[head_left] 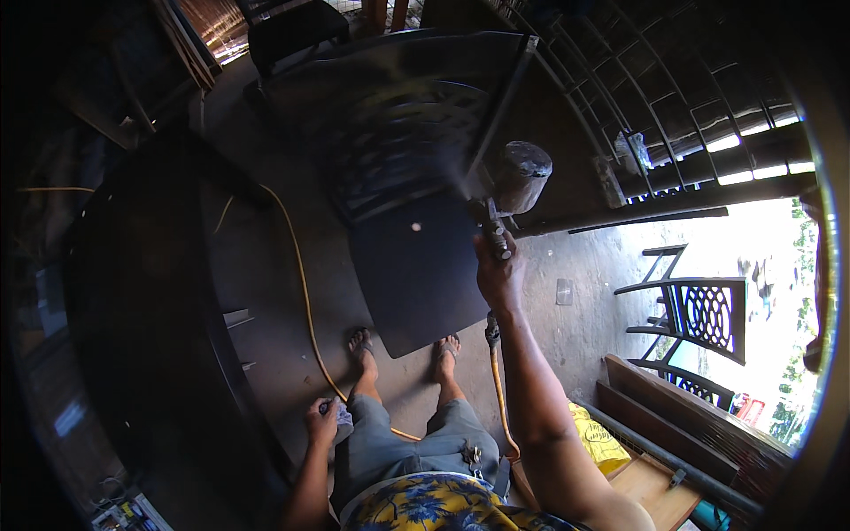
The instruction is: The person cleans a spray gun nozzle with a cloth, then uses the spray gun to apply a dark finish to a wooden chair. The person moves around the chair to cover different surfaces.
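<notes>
- Right hand (501, 276) clasps the spray gun (522, 184) at the dark chair's (416, 283) right side!
- Left hand (322, 423) curls around a pale crumpled wad (343, 421).
- Grey floor (543, 265), yellow hose (306, 296) curving across, another chair (678, 308) in daylight.

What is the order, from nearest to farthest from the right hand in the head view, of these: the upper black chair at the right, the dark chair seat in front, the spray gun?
1. Spray gun: held in the right hand.
2. Dark chair seat: just left of that hand.
3. Upper black chair: far to the right.
</notes>
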Available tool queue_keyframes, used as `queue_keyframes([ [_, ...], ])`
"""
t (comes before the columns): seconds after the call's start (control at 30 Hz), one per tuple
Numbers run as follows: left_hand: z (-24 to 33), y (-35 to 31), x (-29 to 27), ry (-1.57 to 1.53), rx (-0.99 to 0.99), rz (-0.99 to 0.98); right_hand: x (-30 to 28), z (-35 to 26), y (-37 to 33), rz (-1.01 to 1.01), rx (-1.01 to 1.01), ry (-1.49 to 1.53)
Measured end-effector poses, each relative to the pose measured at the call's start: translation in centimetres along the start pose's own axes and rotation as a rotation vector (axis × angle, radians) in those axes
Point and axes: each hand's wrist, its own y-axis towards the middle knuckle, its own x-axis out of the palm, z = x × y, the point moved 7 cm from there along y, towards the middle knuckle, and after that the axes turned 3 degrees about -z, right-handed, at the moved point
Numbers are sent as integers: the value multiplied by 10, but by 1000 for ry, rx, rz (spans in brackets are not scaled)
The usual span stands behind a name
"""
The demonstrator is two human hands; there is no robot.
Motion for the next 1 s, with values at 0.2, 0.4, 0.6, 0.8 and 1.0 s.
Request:
queue_keyframes([
  [0.2,26,-4,5,-43,4,-43,29,-6,-15,-185,89,-62],
  [0.4,33,-10,2,87,-3,-18,45,-9,-26,-368,109,142],
  [0.6,18,-12,2,31,-25,5,48,8,9,-219,97,107],
  [0.8,9,-16,2,46,-133,-25,24,21,36,-9,54,48],
  [1.0,20,-15,1,112,-89,1,16,0,32,90,12,24],
])
